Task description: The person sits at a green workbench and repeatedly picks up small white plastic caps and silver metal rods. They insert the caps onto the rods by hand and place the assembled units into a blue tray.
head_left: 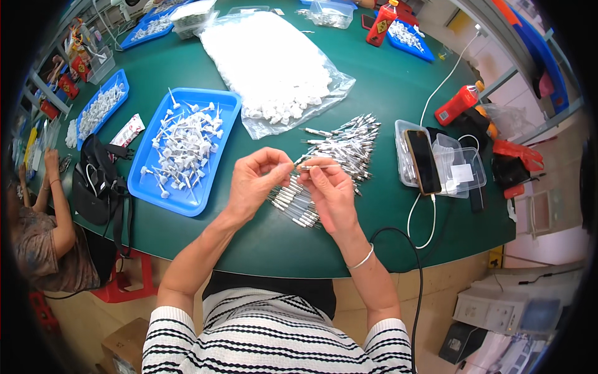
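Observation:
My left hand (258, 181) is closed in a pinch near the tip of a thin metal rod; whatever lies between its fingertips is too small to name. Between the thumb and fingers of my right hand (331, 193) is that thin metal rod (321, 166), pointing left toward the other hand. Beneath and beyond both hands spreads a heap of similar metal rods (349, 146). A neater row of rods (293, 204) lies close under them. To the left, a blue tray (144, 181) holds many white plastic caps with thin stems (187, 146).
Beyond the heap lies a large clear bag of white caps (274, 62). On the right, a phone (423, 162) rests on clear plastic boxes (458, 163), with a white cable nearby. A red bottle (460, 104) stands behind. A black bag (93, 181) and another person (53, 237) are at left.

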